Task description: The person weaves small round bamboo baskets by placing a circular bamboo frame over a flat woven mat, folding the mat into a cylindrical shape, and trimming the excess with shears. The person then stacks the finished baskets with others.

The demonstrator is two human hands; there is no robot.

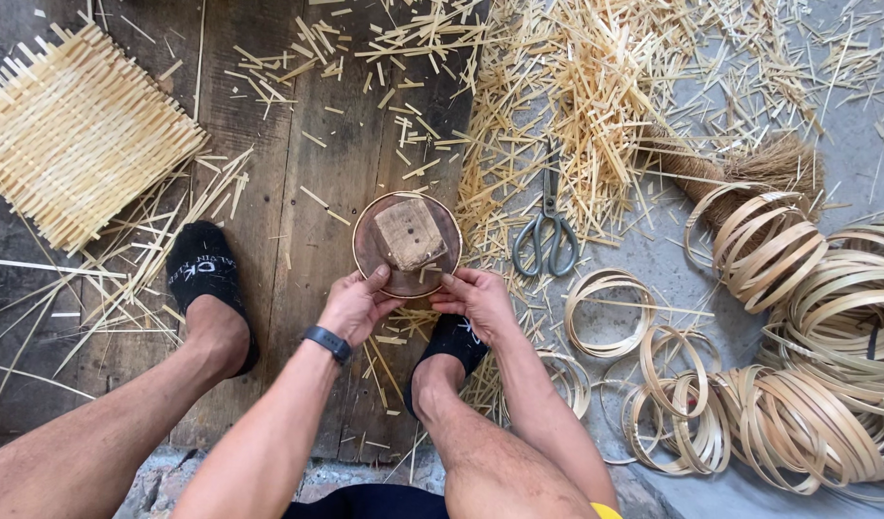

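Dark wooden floor planks (317, 144) carry a woven bamboo mat (72, 130) at their far left corner. Coiled bamboo hoops (807, 365) pile on the concrete at right, past scissors (547, 235). Mid-planks, the left hand (355, 306) and right hand (478, 298) have fingers clamped on a round wooden mould (406, 243).

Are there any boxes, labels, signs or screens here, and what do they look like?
No boxes, signs or lit screens.
Black wristband: on the left wrist, a dark band, any display hidden.
Black sock: on the left foot, with small white lettering printed across its top.
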